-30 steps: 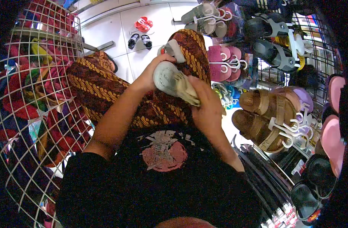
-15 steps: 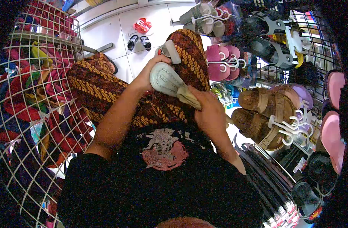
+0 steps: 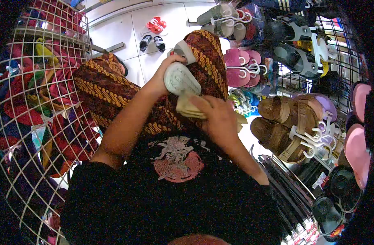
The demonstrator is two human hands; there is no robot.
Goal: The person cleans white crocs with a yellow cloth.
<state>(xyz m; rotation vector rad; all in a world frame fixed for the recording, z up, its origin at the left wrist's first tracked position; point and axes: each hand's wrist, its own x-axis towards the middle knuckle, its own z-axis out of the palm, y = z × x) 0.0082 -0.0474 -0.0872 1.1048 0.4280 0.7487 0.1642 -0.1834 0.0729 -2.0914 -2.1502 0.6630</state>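
Note:
My left hand [image 3: 167, 72] is closed around a light-coloured sandal [image 3: 181, 79], held sole-up over my lap. The sandal's pale strap [image 3: 186, 52] sticks out beyond my fingers. Folded in my right hand [image 3: 220, 119] is a yellowish cloth [image 3: 190, 108], which meets the near end of the sole. That cloth and the fingers on it are a little smeared by motion, and part of the sole lies behind them. Under both hands are brown patterned trousers [image 3: 109, 92].
On my left stands a wire mesh basket [image 3: 40, 104] of colourful goods. Brown sandals [image 3: 283, 124], pink slippers [image 3: 244, 65] and dark grey sandals [image 3: 295, 57] hang on the right. Small red sandals [image 3: 156, 25] and small black sandals [image 3: 152, 43] lie on the tiled floor [image 3: 113, 26].
My right hand and the cloth have shifted left along the sole, and the cloth now looks more bunched. My left hand keeps its hold on the sandal. The view has shifted slightly.

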